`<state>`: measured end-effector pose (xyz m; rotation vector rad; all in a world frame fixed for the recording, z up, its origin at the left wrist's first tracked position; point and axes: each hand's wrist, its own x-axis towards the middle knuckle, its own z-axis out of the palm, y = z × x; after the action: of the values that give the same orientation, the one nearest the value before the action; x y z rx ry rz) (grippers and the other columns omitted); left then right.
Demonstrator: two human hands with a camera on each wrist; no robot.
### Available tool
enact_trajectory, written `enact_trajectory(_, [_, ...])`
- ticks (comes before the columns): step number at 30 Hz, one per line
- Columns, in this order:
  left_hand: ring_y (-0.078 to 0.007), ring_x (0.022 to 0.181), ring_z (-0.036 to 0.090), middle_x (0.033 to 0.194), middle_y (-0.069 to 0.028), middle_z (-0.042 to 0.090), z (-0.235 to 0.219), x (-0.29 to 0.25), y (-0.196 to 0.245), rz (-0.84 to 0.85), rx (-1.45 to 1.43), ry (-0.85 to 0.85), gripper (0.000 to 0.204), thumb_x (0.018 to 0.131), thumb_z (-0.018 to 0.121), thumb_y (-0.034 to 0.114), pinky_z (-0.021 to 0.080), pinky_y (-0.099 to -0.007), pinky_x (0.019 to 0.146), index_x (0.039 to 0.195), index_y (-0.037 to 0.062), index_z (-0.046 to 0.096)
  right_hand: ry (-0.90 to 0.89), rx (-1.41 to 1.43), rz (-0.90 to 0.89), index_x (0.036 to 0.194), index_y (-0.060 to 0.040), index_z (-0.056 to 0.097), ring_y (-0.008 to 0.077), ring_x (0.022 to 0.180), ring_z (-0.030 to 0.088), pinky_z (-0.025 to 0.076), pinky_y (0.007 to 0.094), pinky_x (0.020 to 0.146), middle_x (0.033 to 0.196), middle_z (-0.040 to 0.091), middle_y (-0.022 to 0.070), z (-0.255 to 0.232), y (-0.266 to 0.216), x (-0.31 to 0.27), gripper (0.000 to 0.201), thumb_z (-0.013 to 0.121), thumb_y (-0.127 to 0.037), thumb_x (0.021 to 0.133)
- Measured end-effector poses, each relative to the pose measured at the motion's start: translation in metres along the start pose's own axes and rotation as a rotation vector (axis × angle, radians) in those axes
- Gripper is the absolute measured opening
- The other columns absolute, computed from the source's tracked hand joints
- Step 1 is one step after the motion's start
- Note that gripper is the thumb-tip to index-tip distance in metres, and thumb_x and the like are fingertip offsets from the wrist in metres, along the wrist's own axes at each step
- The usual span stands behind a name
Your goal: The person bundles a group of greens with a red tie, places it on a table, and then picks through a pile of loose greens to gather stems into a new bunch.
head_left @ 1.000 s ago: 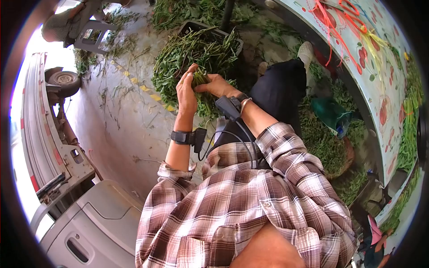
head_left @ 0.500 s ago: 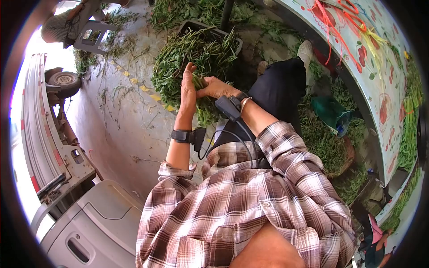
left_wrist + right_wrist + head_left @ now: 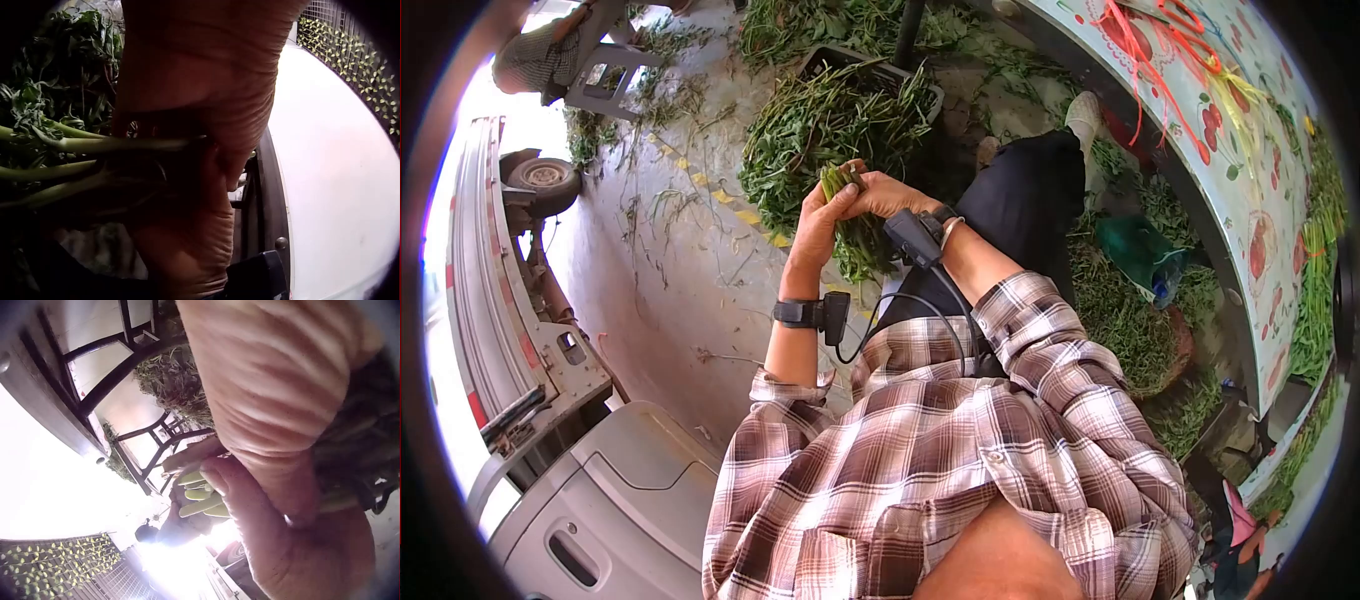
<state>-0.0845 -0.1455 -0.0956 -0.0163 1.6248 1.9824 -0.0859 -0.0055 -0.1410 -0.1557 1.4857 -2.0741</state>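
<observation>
Both hands meet around a bunch of leafy green stems point(image 3: 836, 182), in front of the body. My left hand point(image 3: 814, 226) grips the bunch from the left, its thumb laid across the stems. From the right, my right hand point(image 3: 883, 196) holds the same bunch, its fingers partly hidden behind it. Cut pale-green stem ends point(image 3: 201, 499) poke out past a thumb in the right wrist view. Leaves point(image 3: 862, 250) hang below the hands. Just beyond lies a big heap of greens point(image 3: 800, 130) in a dark crate point(image 3: 938, 105).
A table with a cherry-patterned cloth point(image 3: 1235, 200) stands at the right, with red and yellow ties point(image 3: 1170, 60) on it. Loose greens point(image 3: 1135, 340) and a green bag point(image 3: 1135, 250) lie on the floor beneath. A vehicle point(image 3: 615, 500) and a plastic stool point(image 3: 612, 85) are at the left.
My left hand was held upright with straightened fingers against the stem ends; now its fingers and thumb close round the bunch. My right hand has kept its hold, almost unmoved.
</observation>
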Motion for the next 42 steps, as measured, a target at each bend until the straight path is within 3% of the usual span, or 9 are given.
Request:
enact_trajectory(4, [-0.0146,0.099,0.054,0.110,-0.0075,0.058,0.000,-0.001,0.001,0.028,-0.117,-0.002,0.038,0.087,0.056,0.017,0.041,-0.0274,0.088,0.121,-0.0010,0.051,0.011,0.119,-0.050,0.101,-0.0047,0.064,0.0128,0.089,0.055,0.040,0.0281,0.084,0.091,0.062,0.0006,0.003,-0.001,-0.003,0.032,0.069,-0.013,0.070])
enact_trajectory(6, [-0.0146,0.097,0.055,0.109,-0.0081,0.058,-0.004,-0.001,-0.001,0.014,-0.170,0.011,0.037,0.088,0.054,0.016,0.042,-0.0269,0.086,0.120,-0.0011,0.051,0.024,0.342,0.043,0.101,-0.0041,0.064,0.0123,0.088,0.056,0.041,0.0276,0.083,0.093,0.062,0.0016,0.004,-0.002,-0.004,0.030,0.067,-0.013,0.073])
enact_trajectory(10, [-0.0141,0.094,0.056,0.106,-0.0079,0.059,-0.004,-0.001,-0.002,0.013,-0.224,0.062,0.035,0.088,0.053,0.015,0.043,-0.0263,0.083,0.119,-0.0013,0.052,0.026,0.316,0.039,0.101,-0.0038,0.064,0.0114,0.088,0.056,0.042,0.0268,0.083,0.095,0.062,0.0024,0.005,-0.004,-0.004,0.027,0.064,-0.012,0.075])
enact_trajectory(18, [-0.0142,0.088,0.058,0.101,-0.0072,0.060,-0.004,-0.002,-0.003,0.028,-0.226,0.117,0.030,0.086,0.053,0.014,0.046,-0.0269,0.079,0.112,-0.0023,0.055,0.029,0.379,-0.033,0.117,-0.0053,0.055,0.0142,0.097,0.054,0.040,0.0277,0.088,0.105,0.059,0.0032,0.009,-0.006,-0.002,0.039,0.059,-0.007,0.078])
enact_trajectory(29, [-0.0163,0.082,0.060,0.094,-0.0078,0.062,-0.007,0.002,-0.015,0.049,-0.336,0.216,0.020,0.083,0.055,0.007,0.048,-0.0286,0.074,0.100,-0.0024,0.058,0.181,0.276,-0.053,0.111,-0.0040,0.059,0.0126,0.094,0.055,0.042,0.0276,0.085,0.102,0.061,0.0027,0.009,-0.007,-0.002,0.033,0.061,-0.006,0.078])
enact_trajectory(35, [-0.0163,0.084,0.060,0.095,-0.0075,0.061,0.006,-0.002,-0.009,0.047,-0.346,0.237,0.020,0.084,0.054,0.008,0.047,-0.0281,0.076,0.100,-0.0023,0.058,0.276,0.300,-0.073,0.107,-0.0014,0.061,0.0118,0.089,0.057,0.044,0.0256,0.082,0.098,0.063,0.0017,0.005,0.001,0.001,0.030,0.064,-0.003,0.077])
enact_trajectory(42, [-0.0176,0.091,0.059,0.100,-0.0088,0.061,-0.011,0.001,-0.028,0.018,-0.256,0.207,0.023,0.085,0.055,0.010,0.046,-0.0295,0.082,0.105,-0.0010,0.057,0.296,0.296,-0.102,0.105,-0.0013,0.063,0.0106,0.087,0.058,0.045,0.0240,0.081,0.098,0.064,0.0012,0.002,0.012,0.007,0.029,0.065,-0.004,0.076])
